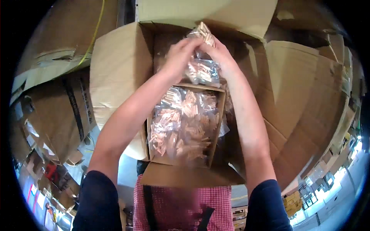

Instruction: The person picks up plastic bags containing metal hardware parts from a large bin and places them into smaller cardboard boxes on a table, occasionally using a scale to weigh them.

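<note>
Both hands reach into a large open cardboard box (127, 77). My left hand (180, 56) and my right hand (216, 51) close from either side on a clear plastic bag of wooden dowels (204, 31) near the far wall. Just below the hands lies another dowel bag (203, 72). Nearer to me, a smaller open carton (217, 134) stands inside the big box, filled with several clear bags of short, pale wooden dowels (189, 123). My fingertips are partly hidden by the hands and the shiny plastic.
The big box's flaps fold outward: one far flap (208, 15), a wide right flap (296, 88) and a near flap (189, 175). More cardboard boxes (54, 119) stand at the left, with a yellow strap (94, 38) across one. A pink checked apron (181, 208) covers my front.
</note>
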`<state>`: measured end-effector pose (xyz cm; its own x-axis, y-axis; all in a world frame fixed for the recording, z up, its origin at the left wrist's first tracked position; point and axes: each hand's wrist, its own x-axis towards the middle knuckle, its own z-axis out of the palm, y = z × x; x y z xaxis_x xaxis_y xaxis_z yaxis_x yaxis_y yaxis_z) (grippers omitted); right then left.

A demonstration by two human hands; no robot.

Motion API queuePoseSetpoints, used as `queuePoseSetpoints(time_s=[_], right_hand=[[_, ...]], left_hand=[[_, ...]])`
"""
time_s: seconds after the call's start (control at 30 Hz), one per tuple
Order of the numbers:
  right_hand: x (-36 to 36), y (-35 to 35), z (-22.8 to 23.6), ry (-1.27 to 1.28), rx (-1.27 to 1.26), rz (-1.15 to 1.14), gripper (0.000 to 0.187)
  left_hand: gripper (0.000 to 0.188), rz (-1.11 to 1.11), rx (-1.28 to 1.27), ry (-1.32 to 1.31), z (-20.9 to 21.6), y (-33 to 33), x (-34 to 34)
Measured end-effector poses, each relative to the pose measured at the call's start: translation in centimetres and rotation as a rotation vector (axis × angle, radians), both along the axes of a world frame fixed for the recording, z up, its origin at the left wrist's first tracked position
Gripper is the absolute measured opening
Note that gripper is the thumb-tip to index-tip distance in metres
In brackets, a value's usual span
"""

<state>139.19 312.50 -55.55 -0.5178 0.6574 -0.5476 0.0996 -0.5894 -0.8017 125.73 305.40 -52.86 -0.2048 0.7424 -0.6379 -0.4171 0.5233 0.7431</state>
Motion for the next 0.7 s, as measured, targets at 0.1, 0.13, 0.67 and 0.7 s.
queuePoseSetpoints(time_s=[0.1,0.13,0.67,0.7], right_hand=[[-1.0,-2.4,8.9,-0.007,0.035,0.044,0.051],[0.3,-3.8,9.1,-0.006,0.177,0.116,0.059],[6.1,-0.6,1.6,-1.065,0.399,0.196,0.085],[6.7,0.1,-2.7,-1.24,0.339,0.293,0.089]], left_hand=[[0.041,0.037,0.23,0.294,5.5,-3.8,-0.7],[0.041,-0.026,0.195,0.287,7.3,-5.9,-0.3],[0.057,-0.55,-0.064,1.054,2.8,-2.6,-6.7],[0.057,-0.564,-0.031,1.055,1.7,-1.6,-6.1]])
